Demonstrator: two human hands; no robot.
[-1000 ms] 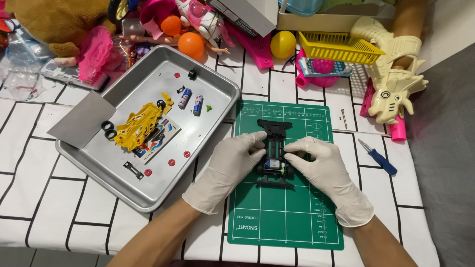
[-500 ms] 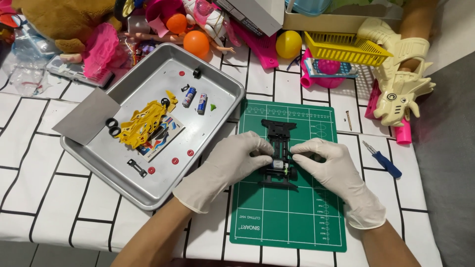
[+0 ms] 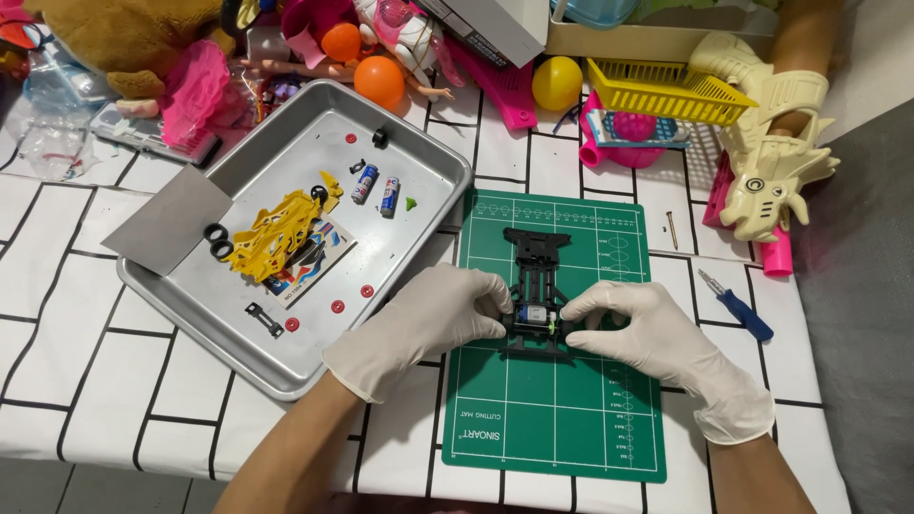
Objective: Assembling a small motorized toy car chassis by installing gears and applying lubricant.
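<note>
You worked at a table (image 3: 86,352) covered with a white cloth crossed by black grid lines. A green cutting mat (image 3: 552,419) lay flat on it in front of you, and a black toy car chassis (image 3: 538,290) sat on the mat's middle. Just left of the mat, touching its corner, a metal tray (image 3: 238,357) sat at an angle. To the right of the mat lay a blue-handled screwdriver (image 3: 735,306) and, farther up, a small nail (image 3: 671,230). Along the far edge you had a crowd of toys: an orange ball (image 3: 379,80), a yellow ball (image 3: 557,83), a yellow basket (image 3: 666,91), a cream toy dinosaur (image 3: 766,143) and a brown plush toy (image 3: 133,38).
</note>
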